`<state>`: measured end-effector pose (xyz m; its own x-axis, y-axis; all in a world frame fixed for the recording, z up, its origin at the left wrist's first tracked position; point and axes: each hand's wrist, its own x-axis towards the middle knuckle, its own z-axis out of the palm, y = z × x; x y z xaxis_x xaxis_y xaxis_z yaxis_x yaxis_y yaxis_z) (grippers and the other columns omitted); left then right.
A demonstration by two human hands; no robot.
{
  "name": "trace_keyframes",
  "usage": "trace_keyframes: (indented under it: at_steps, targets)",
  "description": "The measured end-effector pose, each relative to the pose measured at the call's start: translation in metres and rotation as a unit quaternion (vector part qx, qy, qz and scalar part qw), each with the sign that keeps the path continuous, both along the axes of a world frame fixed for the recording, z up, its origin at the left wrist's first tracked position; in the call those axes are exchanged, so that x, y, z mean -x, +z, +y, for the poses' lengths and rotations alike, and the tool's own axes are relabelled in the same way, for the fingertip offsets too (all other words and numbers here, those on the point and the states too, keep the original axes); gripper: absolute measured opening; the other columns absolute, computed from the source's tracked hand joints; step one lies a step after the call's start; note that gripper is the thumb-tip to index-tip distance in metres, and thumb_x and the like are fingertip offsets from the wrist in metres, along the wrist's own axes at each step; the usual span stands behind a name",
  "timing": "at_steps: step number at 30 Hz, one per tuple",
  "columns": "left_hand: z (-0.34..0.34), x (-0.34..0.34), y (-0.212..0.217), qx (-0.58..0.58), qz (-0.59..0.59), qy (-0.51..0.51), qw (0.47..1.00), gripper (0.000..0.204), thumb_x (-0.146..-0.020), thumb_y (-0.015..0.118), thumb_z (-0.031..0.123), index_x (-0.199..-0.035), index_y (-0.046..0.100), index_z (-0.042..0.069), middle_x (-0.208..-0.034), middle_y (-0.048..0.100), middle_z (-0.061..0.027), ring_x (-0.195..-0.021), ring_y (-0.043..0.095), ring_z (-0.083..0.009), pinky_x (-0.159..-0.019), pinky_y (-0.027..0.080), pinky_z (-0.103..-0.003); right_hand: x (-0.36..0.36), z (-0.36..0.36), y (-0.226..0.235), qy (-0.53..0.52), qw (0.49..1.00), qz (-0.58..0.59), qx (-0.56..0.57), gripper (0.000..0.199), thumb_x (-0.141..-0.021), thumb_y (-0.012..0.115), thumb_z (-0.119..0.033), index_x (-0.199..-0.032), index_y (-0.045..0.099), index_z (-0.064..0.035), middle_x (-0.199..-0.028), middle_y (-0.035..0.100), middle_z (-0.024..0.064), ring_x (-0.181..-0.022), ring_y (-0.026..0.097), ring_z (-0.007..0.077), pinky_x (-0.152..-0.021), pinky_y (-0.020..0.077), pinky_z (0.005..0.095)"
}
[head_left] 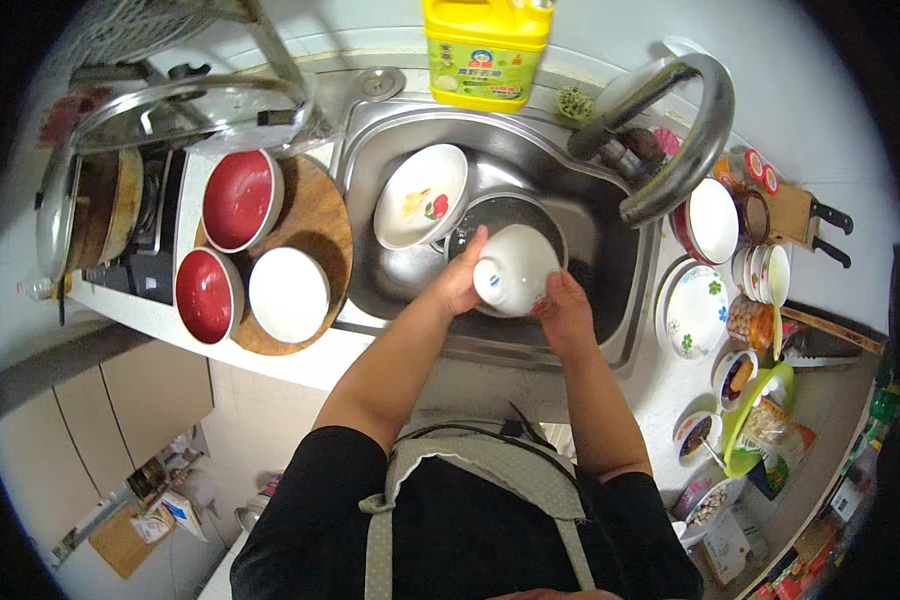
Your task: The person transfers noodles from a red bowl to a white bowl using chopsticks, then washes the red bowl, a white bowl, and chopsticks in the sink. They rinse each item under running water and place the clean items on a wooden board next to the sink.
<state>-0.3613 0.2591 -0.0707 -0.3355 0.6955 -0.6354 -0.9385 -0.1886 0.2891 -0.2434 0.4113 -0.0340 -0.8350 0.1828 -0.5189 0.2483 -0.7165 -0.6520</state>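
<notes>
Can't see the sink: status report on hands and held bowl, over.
Left hand, right hand holding white round ceramic bowl, base showing. Bowl above dark round vessel in steel sink. Curved metal faucet clear, right.

Head camera: the left one of two wide fisheyes worn side by side on the person's head, above the black shirt [485, 525].
Facing: steeply down and forward over the sink [595, 230], which spreads through the middle and toward 12 o'clock.
Orientation: upright and unmirrored, 9 o'clock being the person's left.
Shirt: at 6 o'clock, close under the lens.
Hands: left hand [457, 282] and right hand [570, 315] near the centre, beyond the shirt; forearms enter from about 7 and 4 o'clock.
Faucet [708, 130]: seen from above, at 2 o'clock.
Cabinet doors [65, 440]: at 8 o'clock, leaning with the lens's bend.
Rim: round, dark beyond.
</notes>
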Motion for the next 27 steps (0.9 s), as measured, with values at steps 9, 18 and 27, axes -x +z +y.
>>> trace_keyframes:
  at_steps: [9, 18, 27]
  targets:
    - [-0.021, -0.014, -0.001, 0.051, 0.049, 0.144, 0.987, 0.038, -0.106, 0.035, 0.029, -0.121, 0.055, 0.001, -0.110, 0.065, -0.0129, -0.094, 0.065, -0.0205, -0.080, 0.057, -0.036, 0.013, -0.027, 0.042, -0.063, 0.991, 0.074, 0.095, 0.044, -0.102, 0.048, -0.028, -0.136, 0.045, 0.0000, -0.134, 0.054, 0.0125, -0.122, 0.053, 0.0262, -0.103, 0.0422, 0.0442]
    - [-0.099, -0.025, -0.011, 0.256, 0.543, 0.060, 0.798, 0.029, -0.101, 0.043, 0.024, -0.119, 0.060, 0.009, -0.107, 0.065, -0.0088, -0.096, 0.063, -0.0179, -0.083, 0.051, -0.035, 0.070, -0.119, 0.131, 0.311, 0.554, 0.365, -0.680, 0.022, -0.084, 0.065, -0.012, -0.105, 0.067, -0.0161, -0.112, 0.066, -0.0004, -0.115, 0.057, 0.0228, -0.114, 0.0248, 0.0568]
    - [-0.169, -0.008, 0.010, 0.221, 0.562, 0.013, 0.797, 0.030, -0.100, 0.044, 0.023, -0.123, 0.059, 0.010, -0.115, 0.063, -0.0091, -0.108, 0.059, -0.0186, -0.094, 0.046, -0.033, 0.118, -0.219, 0.093, 0.354, 0.396, 0.520, -0.669, 0.024, -0.075, 0.055, -0.013, -0.095, 0.067, -0.0104, -0.096, 0.065, 0.0027, -0.107, 0.056, 0.0234, -0.105, 0.0363, 0.0522]
